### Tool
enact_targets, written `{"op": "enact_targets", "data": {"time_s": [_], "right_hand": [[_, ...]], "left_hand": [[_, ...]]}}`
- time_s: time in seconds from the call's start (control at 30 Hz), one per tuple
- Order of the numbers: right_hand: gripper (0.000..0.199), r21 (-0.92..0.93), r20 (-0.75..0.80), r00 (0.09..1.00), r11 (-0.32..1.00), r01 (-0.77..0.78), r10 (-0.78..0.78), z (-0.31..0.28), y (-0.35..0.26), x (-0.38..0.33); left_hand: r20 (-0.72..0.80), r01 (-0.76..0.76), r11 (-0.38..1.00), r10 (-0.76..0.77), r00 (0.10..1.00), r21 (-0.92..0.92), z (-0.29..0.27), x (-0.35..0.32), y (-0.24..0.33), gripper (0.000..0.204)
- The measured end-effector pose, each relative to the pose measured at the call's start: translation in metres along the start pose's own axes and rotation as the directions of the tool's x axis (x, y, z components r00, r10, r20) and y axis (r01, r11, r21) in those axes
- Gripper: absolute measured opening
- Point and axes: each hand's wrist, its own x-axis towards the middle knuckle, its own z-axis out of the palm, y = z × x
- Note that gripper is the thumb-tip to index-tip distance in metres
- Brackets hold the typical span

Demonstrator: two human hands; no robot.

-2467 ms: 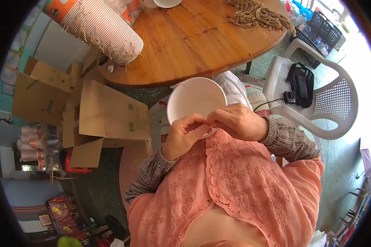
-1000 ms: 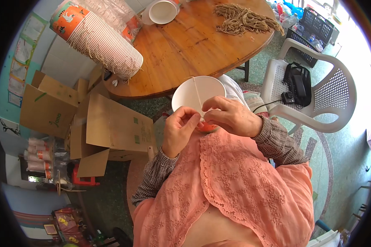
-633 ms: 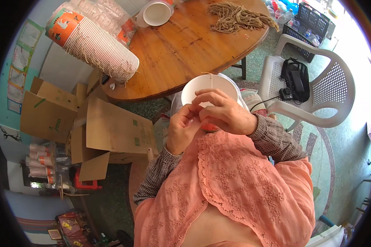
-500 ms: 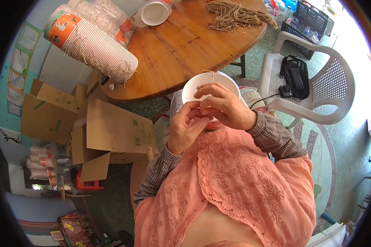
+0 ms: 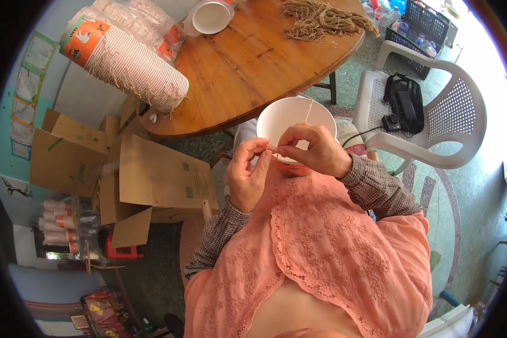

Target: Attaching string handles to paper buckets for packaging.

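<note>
Right hand [image 5: 316,151]: thumb and index pinched together, apparently on the string [image 5: 310,109]. Left hand [image 5: 247,176]: thumb and index tips nearly meeting beside the right fingers; cannot tell whether they clamp the string end, too small. String runs from the far rim of the paper bucket [image 5: 276,117] to the right hand. Bucket sits at the lap, near side of the bench [image 5: 236,90], mouth up, white inside, orange outside.

Handling (judged): string light, limp, best pinched close to its end; bucket light, fairly stiff at the rim, walls liable to dent; hold by rim.

Far right on bench: string bundle [image 5: 324,21]. Far left: nested bucket stack [image 5: 132,67].
</note>
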Motion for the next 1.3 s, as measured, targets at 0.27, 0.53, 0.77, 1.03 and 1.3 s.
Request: {"op": "enact_targets", "data": {"time_s": [0.27, 0.53, 0.77, 1.03, 1.3], "right_hand": [[0.012, -0.018, -0.061, 0.992, 0.993, 0.113, -0.114, 0.012, -0.001, -0.004], [0.013, 0.026, -0.045, 0.999, 1.0, -0.009, 0.01, 0.01, -0.001, -0.005], [0.014, 0.041, -0.045, 0.999, 0.999, -0.027, 0.029, 0.008, 0.001, -0.005], [0.012, -0.052, -0.004, 0.994, 0.993, 0.11, -0.11, 0.009, 0.001, -0.003], [0.015, -0.09, -0.124, 0.952, 0.959, 0.27, -0.28, 0.022, 0.003, -0.002]], "left_hand": [[-0.123, -0.077, 0.989, 0.062, 0.991, -0.123, 0.003, 0.001, -0.014, 0.02], [-0.032, -0.091, 0.975, 0.099, 0.995, 0.203, 0.0, 0.0, 0.001, 0.009], [0.058, -0.166, 0.961, 0.157, 0.986, 0.221, 0.001, 0.004, 0.012, 0.008], [0.104, 0.182, 0.933, -0.157, 0.982, -0.311, -0.007, 0.002, -0.002, 0.008], [0.251, 0.425, 0.612, -0.353, 0.901, -0.667, -0.015, 0.005, -0.002, 0.012]]}}
